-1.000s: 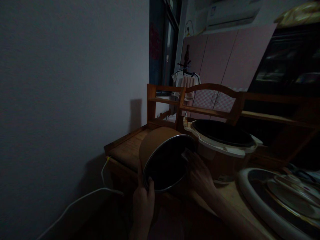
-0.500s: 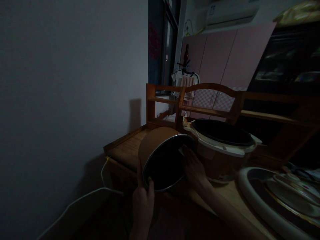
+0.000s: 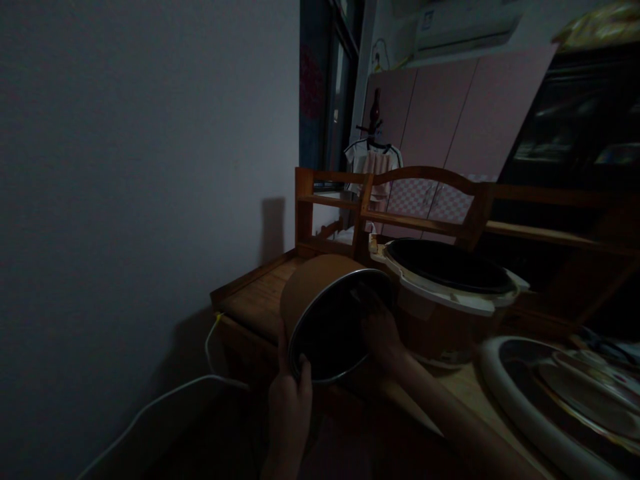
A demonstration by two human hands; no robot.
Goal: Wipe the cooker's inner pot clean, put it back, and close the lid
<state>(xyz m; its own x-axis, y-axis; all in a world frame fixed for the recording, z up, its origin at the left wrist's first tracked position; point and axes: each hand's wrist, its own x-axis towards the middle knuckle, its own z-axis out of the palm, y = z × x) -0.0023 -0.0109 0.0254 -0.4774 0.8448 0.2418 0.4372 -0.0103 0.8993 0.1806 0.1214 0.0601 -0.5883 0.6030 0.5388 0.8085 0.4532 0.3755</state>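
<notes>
A rice cooker inner pot [image 3: 313, 283], copper-brown outside and dark inside, is tilted on its side with its mouth towards me. My left hand [image 3: 291, 397] grips its near left rim, thumb inside the rim and fingers along the outer wall. Inside the mouth, my right hand [image 3: 380, 333] reaches towards the dark inner wall with its fingers bent together. A small pale edge shows at those fingertips, too dim to name. Just right of the pot stands the rice cooker body [image 3: 440, 327], its top uncovered.
A large round lid [image 3: 510, 393] with a handle lies at the right of the wooden desk [image 3: 260, 293]. Behind runs a wooden shelf rail [image 3: 420, 173]. A white cable [image 3: 150, 407] hangs at the left by the wall [image 3: 150, 167]. The room is dim.
My right hand has gone slightly deeper into the pot, and the pale edge at its fingertips shows less. The left hand keeps its grip. The whole view has shifted slightly.
</notes>
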